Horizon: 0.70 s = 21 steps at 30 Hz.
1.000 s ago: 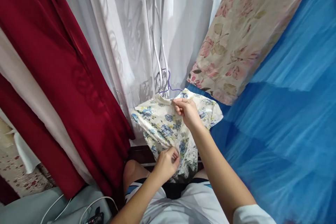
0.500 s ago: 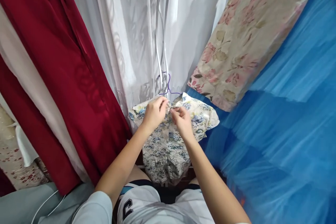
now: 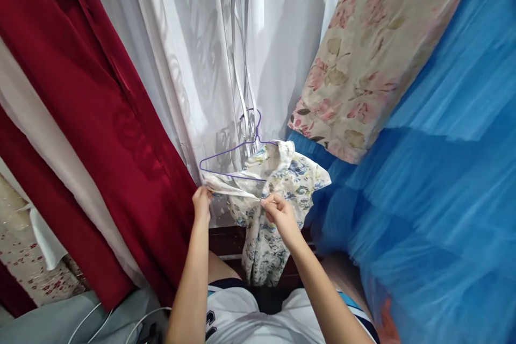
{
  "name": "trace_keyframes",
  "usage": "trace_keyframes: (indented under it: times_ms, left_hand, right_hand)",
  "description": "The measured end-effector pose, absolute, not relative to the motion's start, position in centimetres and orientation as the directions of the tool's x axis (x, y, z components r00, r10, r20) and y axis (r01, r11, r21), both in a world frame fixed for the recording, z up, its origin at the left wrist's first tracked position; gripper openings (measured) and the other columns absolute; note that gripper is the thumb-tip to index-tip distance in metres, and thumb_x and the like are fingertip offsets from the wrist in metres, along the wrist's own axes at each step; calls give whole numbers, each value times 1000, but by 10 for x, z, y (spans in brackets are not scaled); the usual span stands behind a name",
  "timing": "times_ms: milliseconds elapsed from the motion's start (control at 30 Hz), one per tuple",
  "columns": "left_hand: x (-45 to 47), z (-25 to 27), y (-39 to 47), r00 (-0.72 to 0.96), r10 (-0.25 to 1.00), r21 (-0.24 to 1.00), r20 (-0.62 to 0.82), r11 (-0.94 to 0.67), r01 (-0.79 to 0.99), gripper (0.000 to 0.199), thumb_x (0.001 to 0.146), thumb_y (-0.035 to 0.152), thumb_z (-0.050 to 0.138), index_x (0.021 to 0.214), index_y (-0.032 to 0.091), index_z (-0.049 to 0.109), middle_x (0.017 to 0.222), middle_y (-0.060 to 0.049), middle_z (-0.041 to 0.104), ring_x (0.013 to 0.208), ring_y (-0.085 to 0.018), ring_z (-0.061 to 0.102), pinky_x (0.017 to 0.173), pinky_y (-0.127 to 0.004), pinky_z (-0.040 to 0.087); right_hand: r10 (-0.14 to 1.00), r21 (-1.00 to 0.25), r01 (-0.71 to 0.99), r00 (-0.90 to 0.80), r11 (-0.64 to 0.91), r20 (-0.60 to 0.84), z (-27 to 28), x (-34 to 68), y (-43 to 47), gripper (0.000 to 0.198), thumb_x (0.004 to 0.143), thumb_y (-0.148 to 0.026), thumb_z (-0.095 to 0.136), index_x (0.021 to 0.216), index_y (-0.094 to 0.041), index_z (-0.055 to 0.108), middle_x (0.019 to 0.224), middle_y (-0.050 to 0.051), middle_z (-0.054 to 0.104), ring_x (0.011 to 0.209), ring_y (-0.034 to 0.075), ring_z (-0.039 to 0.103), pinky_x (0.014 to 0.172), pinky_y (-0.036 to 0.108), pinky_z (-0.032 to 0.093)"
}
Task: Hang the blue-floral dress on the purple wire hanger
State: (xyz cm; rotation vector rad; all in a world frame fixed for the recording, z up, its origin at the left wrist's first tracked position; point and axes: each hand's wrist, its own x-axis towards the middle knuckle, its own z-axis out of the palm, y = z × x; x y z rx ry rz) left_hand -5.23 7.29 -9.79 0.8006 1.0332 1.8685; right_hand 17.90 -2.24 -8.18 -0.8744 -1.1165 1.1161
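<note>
Far left: dark red fabric (image 3: 121, 134) hangs in a long slant, its edge near the left hand (image 3: 202, 204). Left fingers closed on the outer end of a pulled-out piece of the floral blouse (image 3: 298, 174); whether it is sleeve or shoulder edge, cannot tell.

Just above that grip: the bare left end of the purple hanger (image 3: 257, 138). Key relation: this end lies open above the stretched cloth, left hand nearer to it than right. Lower bar crosses in front of the blouse's back panel, then passes behind the right front. Hook up among white straps (image 3: 238, 86).

Stretched cloth runs across from hand to hand, sloping slightly down to the right. Blouse body hangs below the hanger, long axis roughly upright, lower end towards the lap; its right shoulder is spread over the hanger's right side.

Right hand (image 3: 280, 215): thumb and fingers pinch cloth at the front, mid-blouse. Left forearm nearly upright, right forearm slanting up and inward.

Far right: blue tulle (image 3: 443, 172), beyond the blouse's right sleeve.
</note>
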Motion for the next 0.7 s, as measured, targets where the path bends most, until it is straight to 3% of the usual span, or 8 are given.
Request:
trace_keyframes:
  times_ms: [133,233,367,433,500,633,700]
  left_hand:
    - [0,-131,35,-331,942,872,45,-198,-447,41,70,47,74,85,12,59,69,-4,64,63,-15,62,65,-27,48]
    - [35,-126,12,-218,973,817,70,-181,-548,42,71,49,74,92,14,62,81,-5,65,74,-15,63,72,-27,49]
    - [68,-91,-14,-25,974,774,225,-194,-603,30,82,44,68,93,17,64,92,-4,65,84,-14,61,77,-23,47]
    - [79,-74,-28,60,951,820,305,-229,-524,27,89,44,61,95,18,64,93,-4,64,86,-15,60,79,-24,46]
    - [87,-60,-44,175,908,873,380,-290,-392,27,93,43,54,97,18,64,94,-5,64,88,-16,59,80,-25,46]
    - [95,-48,-62,392,784,876,481,-445,-184,27,96,39,49,111,21,62,108,-8,63,104,-21,58,96,-33,43]
    - [95,-50,-60,408,769,867,492,-474,-153,36,96,39,49,128,24,53,123,-9,58,116,-22,53,105,-37,38]
  right_hand:
    - [948,-938,-291,305,188,96,-124,224,-27,33,73,-43,71,65,-21,48,46,-9,32,42,8,26,41,24,19]
    - [928,-963,-229,368,140,47,-144,258,-33,38,71,-46,74,61,-20,48,46,-8,35,42,8,28,41,25,20]
    - [969,-996,-4,233,85,81,-128,270,-43,35,71,-47,76,77,-16,62,58,0,57,50,13,47,46,25,33]
    - [965,-965,183,151,186,214,-109,264,-51,40,71,-45,77,97,-17,65,81,5,67,71,19,59,62,30,46]
    - [949,-915,273,26,296,314,-92,255,-60,49,71,-41,77,113,-19,63,107,8,67,96,25,61,83,36,49]
    - [945,-961,189,-295,202,141,-77,242,-77,56,77,-40,72,126,-17,58,114,10,66,106,29,59,95,43,47]
    - [936,-985,117,-344,124,77,-78,238,-83,56,79,-42,70,128,-18,57,117,10,65,109,30,59,100,45,44]
